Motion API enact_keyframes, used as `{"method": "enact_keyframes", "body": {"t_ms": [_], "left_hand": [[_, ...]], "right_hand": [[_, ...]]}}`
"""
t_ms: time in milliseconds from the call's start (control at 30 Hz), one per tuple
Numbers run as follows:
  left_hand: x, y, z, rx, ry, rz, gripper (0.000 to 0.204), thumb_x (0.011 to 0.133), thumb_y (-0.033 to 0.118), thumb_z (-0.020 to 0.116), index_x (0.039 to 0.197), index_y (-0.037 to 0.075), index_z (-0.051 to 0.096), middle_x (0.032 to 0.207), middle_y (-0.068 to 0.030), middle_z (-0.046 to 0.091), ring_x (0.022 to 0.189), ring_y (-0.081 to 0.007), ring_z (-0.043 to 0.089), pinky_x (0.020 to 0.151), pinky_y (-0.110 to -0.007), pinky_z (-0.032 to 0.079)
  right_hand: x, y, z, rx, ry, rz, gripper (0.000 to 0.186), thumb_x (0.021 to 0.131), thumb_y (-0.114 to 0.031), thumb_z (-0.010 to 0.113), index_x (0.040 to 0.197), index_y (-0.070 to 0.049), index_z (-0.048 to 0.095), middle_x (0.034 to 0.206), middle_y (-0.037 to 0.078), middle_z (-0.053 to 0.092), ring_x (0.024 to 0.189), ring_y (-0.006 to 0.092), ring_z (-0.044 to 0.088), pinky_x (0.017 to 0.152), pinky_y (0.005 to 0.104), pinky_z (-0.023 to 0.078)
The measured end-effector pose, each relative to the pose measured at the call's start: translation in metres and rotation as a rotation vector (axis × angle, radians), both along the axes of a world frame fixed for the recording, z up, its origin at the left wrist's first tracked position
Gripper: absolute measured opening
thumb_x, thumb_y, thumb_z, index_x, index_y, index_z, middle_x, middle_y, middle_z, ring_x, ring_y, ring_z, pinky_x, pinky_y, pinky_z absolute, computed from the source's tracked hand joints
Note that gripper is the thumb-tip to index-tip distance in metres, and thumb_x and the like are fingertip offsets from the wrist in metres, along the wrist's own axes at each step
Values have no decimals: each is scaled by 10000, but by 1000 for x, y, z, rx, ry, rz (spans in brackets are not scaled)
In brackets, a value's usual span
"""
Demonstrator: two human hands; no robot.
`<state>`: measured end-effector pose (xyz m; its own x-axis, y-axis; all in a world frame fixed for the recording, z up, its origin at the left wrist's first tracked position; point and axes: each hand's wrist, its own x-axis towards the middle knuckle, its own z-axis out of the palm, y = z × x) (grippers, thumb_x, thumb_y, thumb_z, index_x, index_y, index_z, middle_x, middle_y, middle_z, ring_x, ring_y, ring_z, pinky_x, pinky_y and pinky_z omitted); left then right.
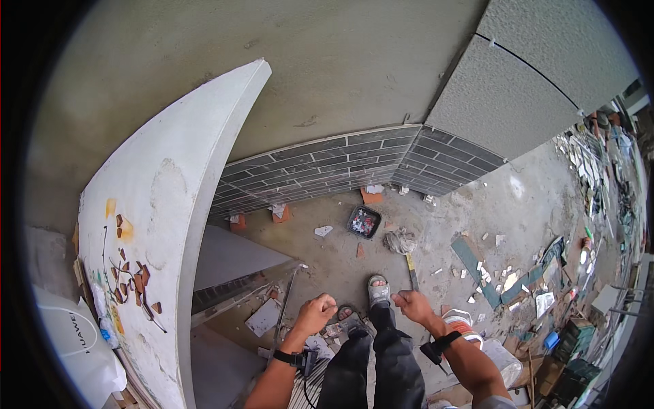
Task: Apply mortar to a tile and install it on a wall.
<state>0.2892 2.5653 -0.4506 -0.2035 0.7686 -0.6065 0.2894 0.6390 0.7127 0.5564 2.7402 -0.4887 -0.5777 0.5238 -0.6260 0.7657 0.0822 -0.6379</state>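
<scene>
My left hand [317, 311] hangs in front of my left leg, fingers curled into a loose fist with nothing showing in it. My right hand [413, 306] is likewise closed in a fist near my right leg, and no object shows in it. Just beyond the right hand, a yellow and dark strip-like tool [411, 267] appears on the floor, its kind unclear. Crumpled clear plastic [400, 240] lies at its far end. Farther off stands a black tub [364, 221] holding small red, white and blue pieces.
Dark grey brick-pattern tiles [313, 163] line the lower wall, with orange blocks [371, 196] at their foot. A white slab [163, 184] bearing brown shards [139, 279] rises on the left. A bucket [462, 324] stands right of my legs. Tile scraps [477, 266] litter the right floor.
</scene>
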Motion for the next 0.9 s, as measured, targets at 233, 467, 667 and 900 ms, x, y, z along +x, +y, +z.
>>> {"method": "enact_keyframes", "body": {"t_ms": [233, 467, 667, 900], "left_hand": [[114, -22, 20, -170, -1494, 366, 384, 1021, 383, 401, 1092, 30, 533, 1067, -98, 576, 1014, -184, 562, 923, -328, 443], [133, -29, 98, -85, -1859, -37, 523, 1029, 467, 370, 1173, -8, 536, 1226, -124, 544, 1151, -209, 524, 1028, -360, 382], [115, -47, 115, -285, -1883, 150, 536, 1014, 493, 397, 1172, 0, 534, 1165, -109, 572, 1095, -198, 546, 996, -358, 409], [109, -62, 111, -53, -1829, 170, 598, 944, 552, 480, 1097, -22, 545, 1155, -159, 540, 1126, -237, 516, 1004, -351, 386]], "right_hand": [[-69, -94, 173, -83, 927, 173, 429, 985, -415, 530, 878, 1, 535, 749, 178, 600, 674, 337, 616, 602, 418, 455], [-81, -142, 222, -1121, 827, 238, 280, 982, -291, 563, 979, -12, 581, 1010, 119, 578, 931, 224, 551, 787, 359, 451], [-84, -169, 210, -1297, 852, 170, 289, 988, -315, 562, 986, -27, 581, 1000, 99, 585, 913, 186, 561, 773, 326, 449], [-91, -181, 198, -983, 1096, 167, 389, 1046, -402, 416, 960, -44, 541, 692, -14, 535, 673, 66, 516, 632, 219, 392]]}}
